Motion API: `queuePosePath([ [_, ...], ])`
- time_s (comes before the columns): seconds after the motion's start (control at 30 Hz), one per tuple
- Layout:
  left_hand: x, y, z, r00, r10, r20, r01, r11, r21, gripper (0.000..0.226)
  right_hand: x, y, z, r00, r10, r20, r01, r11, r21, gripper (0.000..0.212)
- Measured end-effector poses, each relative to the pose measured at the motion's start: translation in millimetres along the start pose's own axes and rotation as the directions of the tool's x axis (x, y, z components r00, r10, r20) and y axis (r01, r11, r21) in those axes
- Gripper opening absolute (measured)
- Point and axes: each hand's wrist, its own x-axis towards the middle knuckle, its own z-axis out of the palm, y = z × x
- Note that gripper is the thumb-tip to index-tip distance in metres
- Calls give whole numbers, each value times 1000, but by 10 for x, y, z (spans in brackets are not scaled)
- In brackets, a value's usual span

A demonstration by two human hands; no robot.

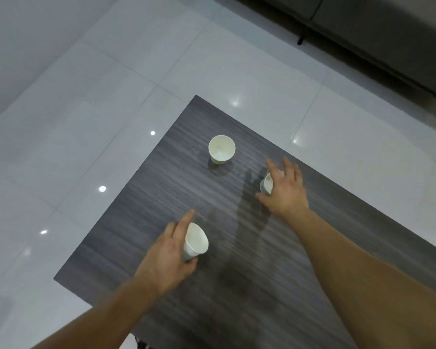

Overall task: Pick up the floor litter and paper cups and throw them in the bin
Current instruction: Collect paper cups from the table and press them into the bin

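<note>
White glossy floor tiles (86, 109) surround a dark wood-grain table (161, 185); a grey sofa (388, 34) sits at upper right. At lower centre the left grip (165, 258) holds the left cup (195, 240) tilted, thumb under it and forefinger straight along its side, the forearm rising from the lower left. The middle cup (221, 148) stands upright and free, higher up. At right of centre the right grip (286, 190) wraps wide round the right cup (267, 185), palm down.
</note>
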Motion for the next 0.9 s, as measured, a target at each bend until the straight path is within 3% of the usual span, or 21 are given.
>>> queuePosePath([
  [0.17,-425,-239,-158,995,-8,-104,24,987,162,83,-395,-150,355,999,18,51,-20,999,26,60],
  [0.33,-1000,-446,-383,964,-87,-251,114,989,97,85,-1204,-708,548,985,-171,38,166,981,105,65],
  [0.5,-1905,-655,-477,854,-219,-471,192,976,-105,88,-2080,-1371,530,918,-397,-12,397,916,63,67],
  [0.7,-3607,-821,-288,686,-414,-598,307,910,-279,87,-3402,-2048,417,719,-695,33,695,715,-83,63],
  [0.9,-5334,-899,65,369,-651,-664,452,750,-484,86,-4759,-2577,604,420,-883,209,906,394,-157,65],
])
